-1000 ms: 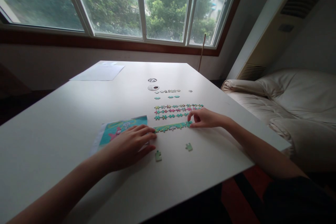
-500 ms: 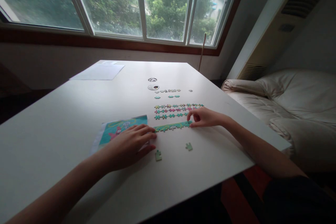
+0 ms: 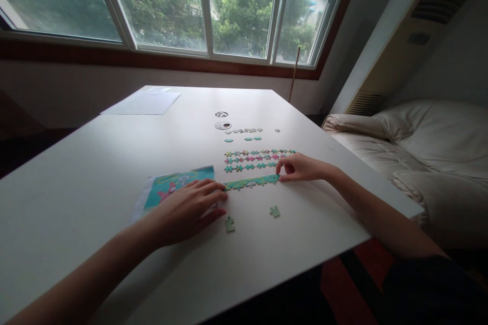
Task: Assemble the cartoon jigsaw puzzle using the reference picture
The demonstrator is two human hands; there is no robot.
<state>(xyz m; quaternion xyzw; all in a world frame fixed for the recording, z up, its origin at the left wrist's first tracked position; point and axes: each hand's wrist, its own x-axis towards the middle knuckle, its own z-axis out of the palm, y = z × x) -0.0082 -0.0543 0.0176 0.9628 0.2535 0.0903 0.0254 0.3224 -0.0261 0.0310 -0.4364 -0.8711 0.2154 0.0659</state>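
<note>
1. Right hand (image 3: 299,168): thumb, forefinger curled at joined puzzle strip's (image 3: 251,183) right end; pinching or touching, can't tell.
2. Left hand (image 3: 194,205): loosely spread by left end.
3. Strip: between hands, towards desk's (image 3: 95,188) near edge. Probably aligning; likely calls for steady ends.
4. Round items (image 3: 218,125), far edge side: containers? Can't tell.

Wide daylit window (image 3: 244,15), cream sofa (image 3: 430,137)

Dim, soft daylight from window (image 3: 170,7)
</note>
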